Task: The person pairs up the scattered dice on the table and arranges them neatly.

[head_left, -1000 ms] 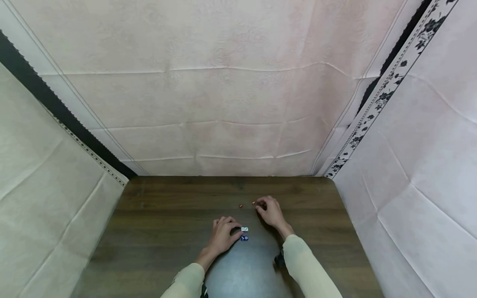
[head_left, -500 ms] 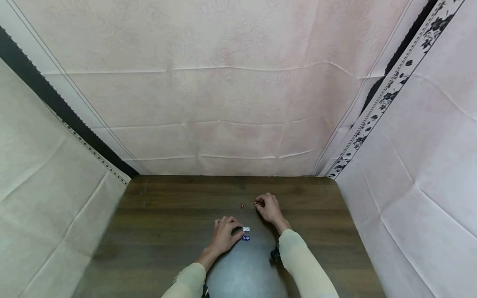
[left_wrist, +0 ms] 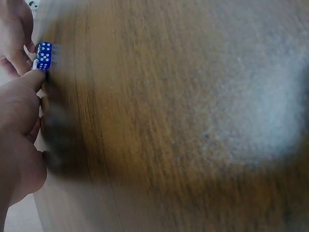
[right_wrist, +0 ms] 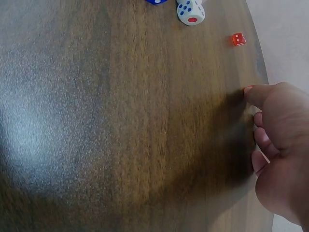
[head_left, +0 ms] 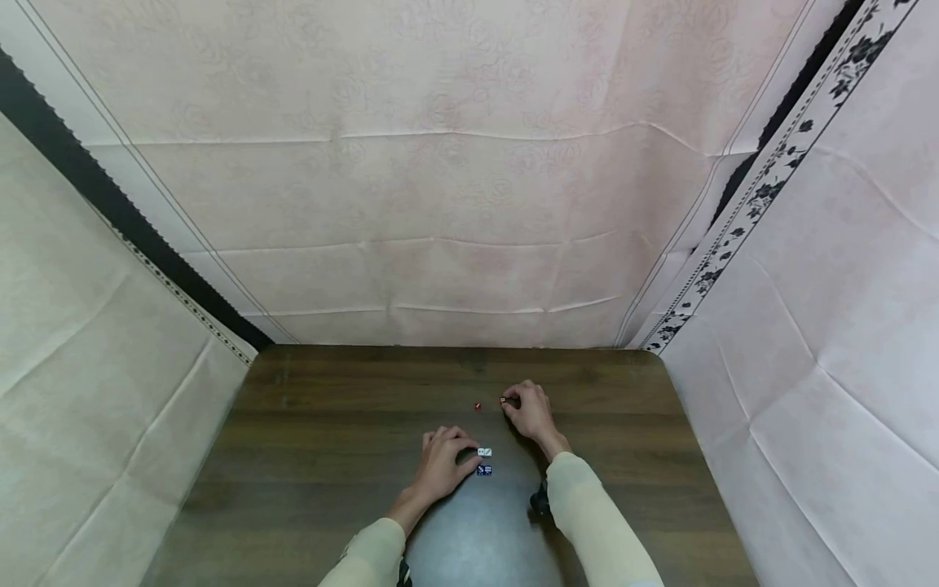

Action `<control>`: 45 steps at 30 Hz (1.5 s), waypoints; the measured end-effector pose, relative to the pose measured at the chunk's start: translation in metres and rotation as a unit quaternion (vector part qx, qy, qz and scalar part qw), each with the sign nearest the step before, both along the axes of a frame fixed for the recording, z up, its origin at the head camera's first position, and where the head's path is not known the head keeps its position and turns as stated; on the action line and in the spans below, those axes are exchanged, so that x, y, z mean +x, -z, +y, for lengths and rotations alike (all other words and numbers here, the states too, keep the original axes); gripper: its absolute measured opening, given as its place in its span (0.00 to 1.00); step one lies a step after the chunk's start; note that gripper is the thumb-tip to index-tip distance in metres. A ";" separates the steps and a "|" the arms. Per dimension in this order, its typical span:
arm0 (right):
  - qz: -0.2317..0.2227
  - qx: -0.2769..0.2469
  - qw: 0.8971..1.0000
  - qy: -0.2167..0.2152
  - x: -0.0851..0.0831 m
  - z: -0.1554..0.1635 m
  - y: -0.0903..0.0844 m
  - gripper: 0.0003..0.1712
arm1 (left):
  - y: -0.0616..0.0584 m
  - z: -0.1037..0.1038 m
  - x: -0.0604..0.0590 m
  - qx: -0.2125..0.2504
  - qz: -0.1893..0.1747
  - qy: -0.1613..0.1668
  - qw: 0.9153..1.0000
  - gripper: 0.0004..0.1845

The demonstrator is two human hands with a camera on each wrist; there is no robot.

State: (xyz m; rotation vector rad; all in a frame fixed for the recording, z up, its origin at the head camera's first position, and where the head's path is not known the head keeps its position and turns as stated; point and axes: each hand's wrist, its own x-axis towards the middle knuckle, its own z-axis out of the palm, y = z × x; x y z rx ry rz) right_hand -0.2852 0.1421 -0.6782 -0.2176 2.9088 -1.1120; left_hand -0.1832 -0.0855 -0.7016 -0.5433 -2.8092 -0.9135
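Tabletop (head_left: 330, 440): red die (right_wrist: 238, 39) sharpest by right wrist

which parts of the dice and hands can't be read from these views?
- Red die at the right hand: in the right wrist view the thumb covers all but a sliver; in the head view too small for pips.
- White die: top cut off by the right wrist view's edge.
- Blue die: in the left wrist view the left hand's fingers hide its far side.
- Loose red die: pips too small.
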 end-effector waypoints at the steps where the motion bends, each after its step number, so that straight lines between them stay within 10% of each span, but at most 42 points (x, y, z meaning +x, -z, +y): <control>1: -0.003 0.002 1.000 0.000 0.000 0.000 0.000 0.08 | 0.000 0.000 0.000 0.000 0.001 0.000 1.000 0.10; 45: 0.021 -0.055 0.998 -0.027 0.028 0.009 0.004 0.05 | -0.001 0.000 0.000 0.001 0.006 -0.001 1.000 0.09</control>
